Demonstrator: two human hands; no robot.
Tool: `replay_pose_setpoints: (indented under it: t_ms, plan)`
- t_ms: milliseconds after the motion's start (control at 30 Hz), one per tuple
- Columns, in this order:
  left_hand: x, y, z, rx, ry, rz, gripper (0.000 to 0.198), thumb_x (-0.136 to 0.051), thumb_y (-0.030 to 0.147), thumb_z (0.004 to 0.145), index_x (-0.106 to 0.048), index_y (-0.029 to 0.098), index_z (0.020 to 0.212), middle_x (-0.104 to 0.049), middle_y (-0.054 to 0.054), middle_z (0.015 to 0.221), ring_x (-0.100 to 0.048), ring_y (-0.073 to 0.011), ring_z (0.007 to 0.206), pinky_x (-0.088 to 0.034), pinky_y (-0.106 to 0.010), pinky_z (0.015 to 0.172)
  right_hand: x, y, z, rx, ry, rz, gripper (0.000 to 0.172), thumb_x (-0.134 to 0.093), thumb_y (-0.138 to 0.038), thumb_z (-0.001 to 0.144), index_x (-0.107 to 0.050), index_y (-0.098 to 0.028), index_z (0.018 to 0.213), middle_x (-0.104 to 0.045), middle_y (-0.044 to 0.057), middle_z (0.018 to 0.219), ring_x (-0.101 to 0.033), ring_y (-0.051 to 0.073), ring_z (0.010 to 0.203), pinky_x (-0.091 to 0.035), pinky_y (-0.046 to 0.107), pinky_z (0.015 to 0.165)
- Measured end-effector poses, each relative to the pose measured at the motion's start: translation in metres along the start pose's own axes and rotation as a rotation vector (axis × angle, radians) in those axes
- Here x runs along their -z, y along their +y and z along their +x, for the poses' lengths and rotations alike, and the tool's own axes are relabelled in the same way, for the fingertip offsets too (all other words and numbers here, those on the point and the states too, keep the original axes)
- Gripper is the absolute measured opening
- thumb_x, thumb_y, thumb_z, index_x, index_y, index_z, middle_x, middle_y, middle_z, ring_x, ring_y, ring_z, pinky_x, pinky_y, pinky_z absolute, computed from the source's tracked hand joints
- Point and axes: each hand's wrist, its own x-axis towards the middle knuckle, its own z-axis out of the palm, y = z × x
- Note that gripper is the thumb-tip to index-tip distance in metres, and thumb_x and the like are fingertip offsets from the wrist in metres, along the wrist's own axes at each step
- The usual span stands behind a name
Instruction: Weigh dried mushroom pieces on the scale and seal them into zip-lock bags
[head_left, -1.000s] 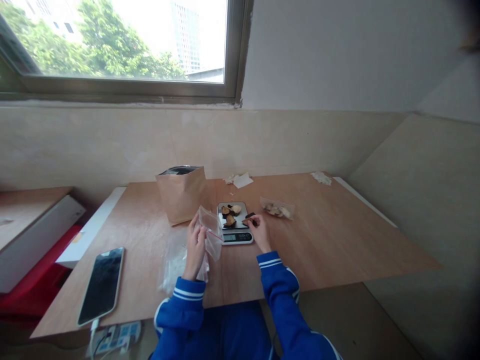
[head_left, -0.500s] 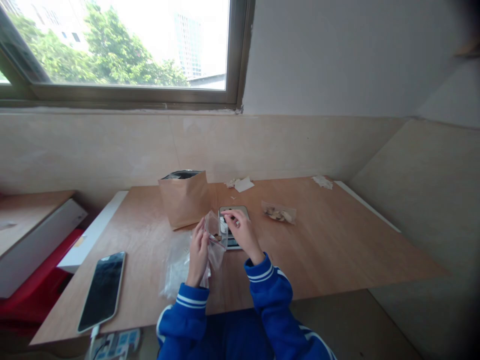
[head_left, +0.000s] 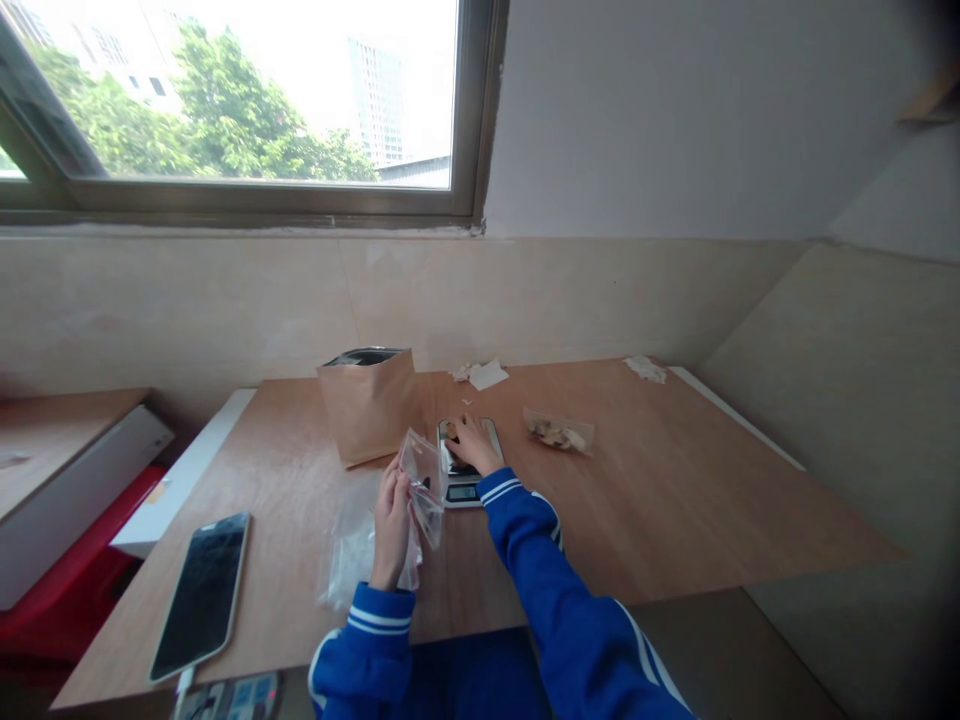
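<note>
My left hand [head_left: 391, 515] is closed on the upper part of a clear zip bag [head_left: 424, 470], whose mouth is spread toward the scale. A small dark piece shows through the plastic. My right hand [head_left: 475, 444] reaches over a small digital scale [head_left: 463, 495], fingers bent and apart, close to a small brownish piece [head_left: 451, 431] on its plate. Whether the fingertips touch that piece, I cannot tell. The scale's display faces me, but its digits are too small to read. Under my left wrist lies a stack of clear plastic bags [head_left: 349, 545].
An open brown paper pouch [head_left: 371, 410] stands behind my left hand. Right of the scale lies a clear bag of dried pieces [head_left: 559, 433]. A phone [head_left: 202, 595] with a cable rests at left. Paper scraps [head_left: 487, 375] lie near the wall.
My right hand has moved from the mouth of the zip bag to the scale's plate. My left hand still holds the zip bag, now tilted more upright and away from the scale's display.
</note>
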Motion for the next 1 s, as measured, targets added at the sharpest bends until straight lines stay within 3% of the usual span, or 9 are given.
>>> replay_pose_setpoints:
  t_ms: [200, 367, 533, 600, 700, 767, 867, 1000]
  plan:
    - [0.003, -0.002, 0.002, 0.02, -0.012, -0.029, 0.042, -0.041, 0.045, 0.091, -0.062, 0.02, 0.118, -0.059, -0.009, 0.129, -0.046, -0.0217, 0.131, -0.039, -0.037, 0.108, -0.006, 0.013, 0.006, 0.023, 0.038, 0.084, 0.039, -0.054, -0.019, 0.089, -0.052, -0.019, 0.128, -0.057, 0.015, 0.123, -0.049, 0.027, 0.12, -0.037, 0.038, 0.095]
    - [0.003, -0.003, 0.002, 0.022, -0.018, -0.017, 0.045, -0.039, 0.047, 0.092, -0.061, 0.018, 0.119, -0.058, -0.01, 0.131, -0.048, -0.0219, 0.129, -0.044, -0.034, 0.102, -0.008, 0.022, 0.01, 0.043, 0.132, 0.271, 0.043, -0.052, -0.02, 0.09, -0.046, -0.021, 0.132, -0.055, 0.012, 0.13, -0.049, 0.023, 0.123, -0.038, 0.038, 0.098]
    - [0.003, 0.0, 0.001, 0.037, -0.023, -0.041, 0.045, -0.04, 0.046, 0.092, -0.06, 0.019, 0.121, -0.061, -0.01, 0.128, -0.052, -0.0223, 0.125, -0.049, -0.034, 0.096, 0.0, 0.026, 0.011, 0.061, 0.341, 0.607, 0.04, -0.047, -0.029, 0.091, -0.045, -0.021, 0.131, -0.055, 0.011, 0.131, -0.052, 0.02, 0.121, -0.041, 0.036, 0.098]
    - [0.002, 0.003, 0.001, 0.044, -0.021, -0.054, 0.045, -0.04, 0.046, 0.092, -0.059, 0.02, 0.123, -0.062, -0.01, 0.126, -0.053, -0.0223, 0.124, -0.049, -0.034, 0.095, 0.008, 0.023, 0.011, 0.032, 0.45, 0.771, 0.042, -0.047, -0.038, 0.091, -0.046, -0.02, 0.129, -0.059, 0.012, 0.125, -0.056, 0.02, 0.115, -0.045, 0.034, 0.091]
    - [-0.001, 0.005, 0.001, 0.075, -0.029, -0.105, 0.046, -0.043, 0.046, 0.091, -0.058, 0.019, 0.125, -0.06, -0.01, 0.13, -0.054, -0.0219, 0.122, -0.049, -0.033, 0.094, 0.024, 0.007, 0.007, -0.093, 0.514, 1.126, 0.052, -0.046, -0.056, 0.089, -0.044, -0.022, 0.129, -0.065, 0.006, 0.096, -0.063, 0.017, 0.088, -0.05, 0.028, 0.07]
    - [-0.004, 0.004, 0.001, 0.097, -0.024, -0.18, 0.046, -0.049, 0.047, 0.089, -0.06, 0.018, 0.123, -0.06, -0.01, 0.129, -0.056, -0.0219, 0.12, -0.048, -0.032, 0.095, 0.037, -0.014, -0.001, -0.128, 0.501, 1.405, 0.054, -0.049, -0.063, 0.085, -0.046, -0.026, 0.124, -0.06, 0.0, 0.08, -0.061, 0.014, 0.073, -0.048, 0.025, 0.061]
    - [-0.01, 0.001, 0.0, 0.117, 0.0, -0.313, 0.047, -0.06, 0.048, 0.083, -0.064, 0.017, 0.117, -0.065, -0.011, 0.122, -0.06, -0.0226, 0.114, -0.049, -0.032, 0.092, 0.049, -0.048, -0.017, -0.059, 0.409, 1.67, 0.048, -0.061, -0.061, 0.08, -0.053, -0.027, 0.112, -0.056, -0.004, 0.073, -0.058, 0.011, 0.068, -0.048, 0.023, 0.061]
    - [-0.013, 0.0, -0.002, 0.138, -0.002, -0.418, 0.043, -0.063, 0.045, 0.082, -0.065, 0.018, 0.116, -0.066, -0.01, 0.121, -0.062, -0.0222, 0.111, -0.051, -0.03, 0.088, 0.051, -0.071, -0.039, -0.023, 0.286, 1.582, 0.048, -0.063, -0.057, 0.08, -0.056, -0.026, 0.116, -0.063, 0.0, 0.085, -0.062, 0.013, 0.079, -0.052, 0.027, 0.075]
